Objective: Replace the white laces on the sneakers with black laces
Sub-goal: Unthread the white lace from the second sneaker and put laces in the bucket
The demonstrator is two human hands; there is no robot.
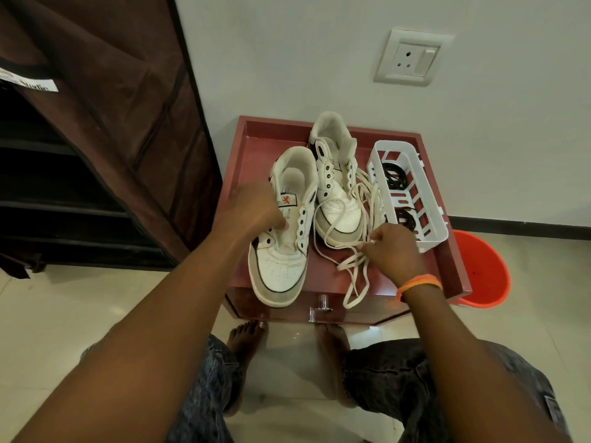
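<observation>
My left hand sits on the tongue of the near sneaker, fingers curled down into the throat and pressing or pinching there; whether any lace is caught in them I cannot tell. My right hand is closed in a pinch on a strand of the white laces, which lie in a loose tangle on the bench in front of the far sneaker and trail over the front edge.

By my reading, the stripping stage is nearly or fully done: the eyelets of both sneakers show as bare dark holes, with no white lace crossing them that I can see. The black laces are coiled in the white plastic basket at the right of the bench, untouched, so all the threading is left.

Both forearms reach forward and down from my seated position, the left angled in toward the near sneaker, the right wrist, with an orange band, bent over the tangle. An orange bucket stands on the floor just beyond the bench's right corner.
</observation>
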